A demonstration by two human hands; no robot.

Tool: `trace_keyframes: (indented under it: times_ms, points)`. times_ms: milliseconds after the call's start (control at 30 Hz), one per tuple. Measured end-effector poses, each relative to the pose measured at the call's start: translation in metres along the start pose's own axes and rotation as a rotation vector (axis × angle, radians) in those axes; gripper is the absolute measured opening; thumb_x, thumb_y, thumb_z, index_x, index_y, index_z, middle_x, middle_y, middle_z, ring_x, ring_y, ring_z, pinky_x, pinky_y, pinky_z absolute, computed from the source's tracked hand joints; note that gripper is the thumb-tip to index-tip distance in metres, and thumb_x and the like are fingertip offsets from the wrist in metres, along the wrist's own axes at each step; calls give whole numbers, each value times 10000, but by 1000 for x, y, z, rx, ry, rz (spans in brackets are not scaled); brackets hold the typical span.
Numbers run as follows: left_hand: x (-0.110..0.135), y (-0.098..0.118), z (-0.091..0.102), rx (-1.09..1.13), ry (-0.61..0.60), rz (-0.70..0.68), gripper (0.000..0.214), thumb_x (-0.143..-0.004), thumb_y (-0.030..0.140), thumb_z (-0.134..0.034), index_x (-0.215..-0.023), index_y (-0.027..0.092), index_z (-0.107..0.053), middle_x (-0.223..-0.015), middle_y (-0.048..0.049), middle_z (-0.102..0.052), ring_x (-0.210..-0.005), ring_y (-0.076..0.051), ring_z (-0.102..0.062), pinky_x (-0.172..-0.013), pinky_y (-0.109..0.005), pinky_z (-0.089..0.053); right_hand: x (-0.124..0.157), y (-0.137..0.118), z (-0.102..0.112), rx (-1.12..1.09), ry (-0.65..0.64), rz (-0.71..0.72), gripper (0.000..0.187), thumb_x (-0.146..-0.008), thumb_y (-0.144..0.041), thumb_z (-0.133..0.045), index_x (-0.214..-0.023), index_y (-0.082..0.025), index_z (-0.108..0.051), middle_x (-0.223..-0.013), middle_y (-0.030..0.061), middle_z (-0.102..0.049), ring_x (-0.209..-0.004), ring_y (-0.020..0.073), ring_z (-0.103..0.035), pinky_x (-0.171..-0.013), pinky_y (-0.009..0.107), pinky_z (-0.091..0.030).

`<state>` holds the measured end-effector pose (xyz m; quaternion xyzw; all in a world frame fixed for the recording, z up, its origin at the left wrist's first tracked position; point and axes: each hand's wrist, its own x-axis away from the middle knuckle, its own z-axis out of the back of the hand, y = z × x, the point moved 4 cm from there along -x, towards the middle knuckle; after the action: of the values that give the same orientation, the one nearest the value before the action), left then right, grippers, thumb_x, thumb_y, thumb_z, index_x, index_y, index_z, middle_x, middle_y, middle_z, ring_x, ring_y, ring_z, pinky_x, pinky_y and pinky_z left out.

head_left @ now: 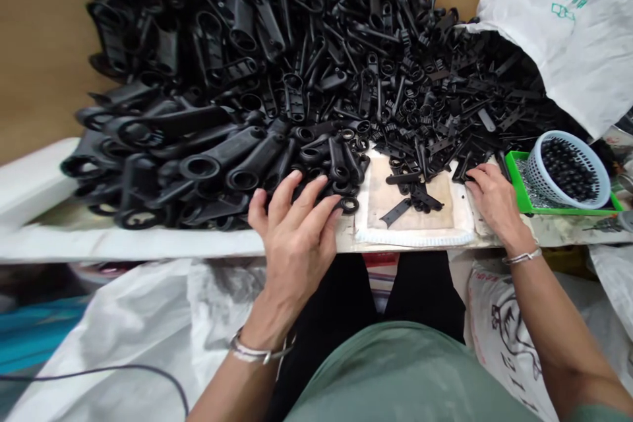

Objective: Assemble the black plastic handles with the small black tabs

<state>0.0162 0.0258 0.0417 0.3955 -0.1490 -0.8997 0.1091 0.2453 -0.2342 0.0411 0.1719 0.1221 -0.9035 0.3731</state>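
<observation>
A big heap of black plastic handle parts (257,66) covers the table. My left hand (294,224) lies at its near edge with fingers stretched out and spread, fingertips touching the handle pieces by a small black ring (349,204). My right hand (494,201) rests at the table edge with fingers curled down onto small flat black strips (469,175); whether it grips one is hidden. Between the hands lies a stained white cloth pad (420,227) with a few loose black strips (410,198) on it.
A white mesh basket (539,175) of small black pieces sits in a green tray (514,188) at the right. A white plastic bag (568,26) spills parts at upper right. White sacks (123,330) hang below the table edge, one printed sack (499,330) by my right knee.
</observation>
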Motion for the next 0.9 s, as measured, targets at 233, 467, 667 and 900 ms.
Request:
trace_keyframes:
  times_ms: [233, 467, 667, 900]
  points:
    - [6, 17, 23, 249, 50, 222, 121, -888, 211, -664, -968, 238, -750, -1135, -77, -762, -1156, -269, -661, -1080, -491, -451, 17, -12, 35, -327, 466, -118, 107, -926, -277, -657, -948, -202, -730, -987, 83, -691, -862, 243, -687, -752, 402, -617]
    - [23, 60, -26, 1476, -490, 1087, 620, -849, 598, -674, -1279, 167, -563, -1029, -126, -753, -742, -203, -724, -540, -270, -546, 66, -116, 49, -491, 200, 424, 313, -880, -10, -658, -1127, -200, -689, -1100, 84, -720, -980, 197, -710, -868, 303, -616]
    - [24, 45, -28, 1603, -383, 1229, 491, -769, 332, -812, -1150, 156, -555, -683, -20, -698, -551, -146, -666, -449, -182, -480, 71, -135, 38, -707, 47, 522, 306, -896, 7, -622, -1146, -162, -678, -1121, 109, -735, -1013, 195, -720, -904, 295, -616]
    - [15, 50, -27, 1768, -199, 1179, 323, -779, 182, -753, -1063, 168, -599, -913, -30, -738, -741, -170, -741, -741, -305, -612, 51, -114, 32, -786, 37, 183, 268, -920, -150, -680, -1166, -250, -715, -1199, 70, -712, -1064, 211, -699, -895, 342, -625]
